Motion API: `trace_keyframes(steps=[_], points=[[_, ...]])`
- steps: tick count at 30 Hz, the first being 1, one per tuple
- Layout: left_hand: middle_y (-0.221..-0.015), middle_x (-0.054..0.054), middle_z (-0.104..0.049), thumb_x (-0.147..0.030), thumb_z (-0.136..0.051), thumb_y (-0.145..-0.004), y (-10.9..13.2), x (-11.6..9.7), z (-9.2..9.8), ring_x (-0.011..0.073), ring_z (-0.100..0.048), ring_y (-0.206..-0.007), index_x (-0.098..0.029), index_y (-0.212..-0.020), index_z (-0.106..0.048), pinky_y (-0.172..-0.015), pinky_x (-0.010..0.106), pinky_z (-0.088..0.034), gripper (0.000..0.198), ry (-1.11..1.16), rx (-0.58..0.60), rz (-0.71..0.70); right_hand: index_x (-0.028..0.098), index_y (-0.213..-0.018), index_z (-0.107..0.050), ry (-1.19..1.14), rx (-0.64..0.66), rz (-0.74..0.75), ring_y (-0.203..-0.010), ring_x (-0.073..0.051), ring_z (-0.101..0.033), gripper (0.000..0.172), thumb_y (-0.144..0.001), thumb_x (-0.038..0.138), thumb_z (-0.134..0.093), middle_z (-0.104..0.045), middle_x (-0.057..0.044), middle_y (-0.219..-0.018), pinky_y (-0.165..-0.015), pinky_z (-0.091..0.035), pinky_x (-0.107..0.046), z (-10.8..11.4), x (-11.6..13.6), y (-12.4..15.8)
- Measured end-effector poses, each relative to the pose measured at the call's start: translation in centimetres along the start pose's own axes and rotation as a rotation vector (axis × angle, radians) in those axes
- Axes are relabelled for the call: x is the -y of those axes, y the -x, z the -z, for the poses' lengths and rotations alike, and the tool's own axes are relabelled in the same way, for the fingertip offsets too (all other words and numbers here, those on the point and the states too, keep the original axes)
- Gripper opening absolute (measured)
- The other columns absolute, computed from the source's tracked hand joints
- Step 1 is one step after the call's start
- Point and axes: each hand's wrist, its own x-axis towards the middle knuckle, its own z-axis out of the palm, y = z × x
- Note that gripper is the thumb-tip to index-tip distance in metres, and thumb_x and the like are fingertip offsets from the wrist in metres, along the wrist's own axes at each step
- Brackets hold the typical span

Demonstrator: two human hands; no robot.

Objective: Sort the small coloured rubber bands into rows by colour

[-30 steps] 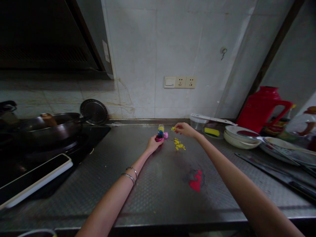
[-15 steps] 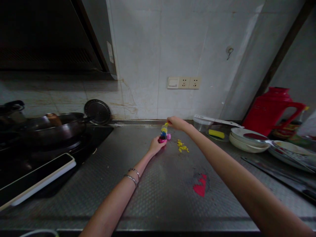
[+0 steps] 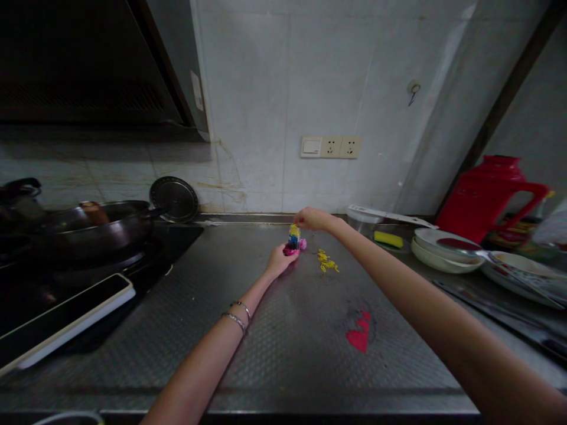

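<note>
Near the back of the metal counter, my left hand [image 3: 280,261] is closed around the lower part of a small clear container [image 3: 294,237]. It has a pink base, and blue and yellow bits show through its side. My right hand [image 3: 311,218] is at the top of the container, fingers pinched together; what they hold, if anything, is too small to tell. A pink lump [image 3: 303,244] sits just right of the container. A small pile of thin yellow loops [image 3: 326,261], like rubber bands, lies on the counter below my right forearm.
A red piece shaped like a broken heart [image 3: 359,333] marks the counter in front. On the left are a pan [image 3: 95,230] on the stove and a long white-edged device [image 3: 75,321]. Bowls [image 3: 443,260], a yellow sponge [image 3: 388,239] and a red thermos [image 3: 481,198] stand right.
My right hand has shifted slightly left, over the container's top. The yellow piece seen at its fingertips before now sits lower, at the container's mouth. My left hand stays in place.
</note>
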Motion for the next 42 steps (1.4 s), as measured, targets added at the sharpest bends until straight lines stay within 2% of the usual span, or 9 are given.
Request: trace_keyframes(steps=[5,8,13,18,22,26,33,38,42], points=[[-0.092,0.01,-0.065,-0.033,-0.066,-0.065,-0.1,0.3,-0.1,0.0173,-0.059,-0.079,-0.013,-0.106,-0.059,-0.074,0.029,-0.043,0.047,-0.014,-0.004,-0.012,0.018,-0.092,-0.069,-0.106,0.009,0.069,-0.08,-0.016,-0.061,0.029,-0.074,0.009,-0.048,-0.069,-0.006,-0.091,-0.067,-0.04,-0.02,-0.8,-0.8,-0.9],[-0.093,0.01,-0.065,-0.034,-0.066,-0.065,-0.2,0.4,-0.1,0.0178,-0.059,-0.08,-0.013,-0.106,-0.058,-0.074,0.029,-0.043,0.047,-0.023,0.004,-0.022,0.016,-0.09,-0.07,-0.157,-0.005,0.037,-0.075,-0.015,-0.061,0.032,-0.07,0.004,-0.047,-0.07,-0.006,-0.086,-0.066,-0.04,-0.02,-0.9,-0.6,-0.8],[-0.091,0.009,-0.065,-0.035,-0.065,-0.066,-0.1,0.2,-0.1,0.0174,-0.059,-0.078,-0.014,-0.105,-0.059,-0.072,0.028,-0.043,0.045,-0.029,0.002,-0.022,0.011,-0.09,-0.067,-0.289,-0.087,-0.099,-0.058,-0.01,-0.056,0.026,-0.07,0.009,-0.051,-0.068,-0.005,-0.073,-0.056,-0.039,-0.018,-0.3,0.3,0.0],[-0.09,0.008,-0.066,-0.033,-0.066,-0.065,0.0,-0.1,0.0,0.0174,-0.059,-0.078,-0.013,-0.103,-0.06,-0.072,0.028,-0.043,0.044,-0.033,-0.004,-0.019,0.01,-0.084,-0.069,-0.339,-0.127,-0.123,-0.055,-0.01,-0.053,0.023,-0.073,0.018,-0.051,-0.066,-0.003,-0.068,-0.055,-0.038,-0.018,-0.6,0.6,0.5],[-0.092,0.008,-0.065,-0.033,-0.065,-0.066,-0.1,-0.1,0.0,0.0174,-0.059,-0.079,-0.013,-0.104,-0.06,-0.074,0.028,-0.042,0.044,-0.027,0.003,-0.029,0.009,-0.082,-0.07,-0.356,-0.156,-0.174,-0.06,-0.013,-0.056,0.041,-0.083,0.034,-0.039,-0.064,-0.005,-0.064,-0.058,-0.039,-0.021,-1.6,0.4,0.7],[-0.091,0.008,-0.065,-0.032,-0.064,-0.067,-0.1,-0.2,0.0,0.017,-0.059,-0.079,-0.013,-0.103,-0.06,-0.075,0.028,-0.042,0.041,-0.028,0.008,-0.034,0.009,-0.086,-0.07,-0.453,-0.174,-0.178,-0.078,-0.016,-0.06,0.058,-0.089,0.041,-0.023,-0.068,-0.009,-0.082,-0.074,-0.041,-0.023,-2.2,0.2,0.6],[-0.09,0.008,-0.065,-0.031,-0.063,-0.067,0.1,-0.1,-0.1,0.0162,-0.058,-0.078,-0.013,-0.101,-0.061,-0.073,0.027,-0.043,0.038,0.003,0.017,-0.043,0.011,-0.08,-0.07,-0.273,-0.077,-0.221,-0.087,-0.023,-0.059,0.07,-0.088,0.051,-0.014,-0.065,-0.016,-0.092,-0.081,-0.041,-0.031,-2.0,0.4,-0.4],[-0.09,0.008,-0.065,-0.032,-0.063,-0.067,0.1,0.0,-0.1,0.0156,-0.059,-0.077,-0.013,-0.103,-0.06,-0.074,0.027,-0.043,0.041,0.025,0.018,-0.031,0.014,-0.079,-0.069,-0.19,-0.015,-0.238,-0.085,-0.025,-0.059,0.069,-0.087,0.053,-0.012,-0.065,-0.015,-0.091,-0.077,-0.043,-0.032,-2.4,0.4,-1.7],[-0.09,0.009,-0.065,-0.032,-0.064,-0.067,0.1,-0.1,-0.1,0.0165,-0.059,-0.077,-0.013,-0.105,-0.059,-0.073,0.027,-0.043,0.043,0.01,0.01,-0.031,0.015,-0.08,-0.068,-0.17,-0.001,-0.247,-0.08,-0.022,-0.059,0.063,-0.088,0.049,-0.017,-0.066,-0.013,-0.087,-0.071,-0.043,-0.029,-2.4,0.4,-1.8]])
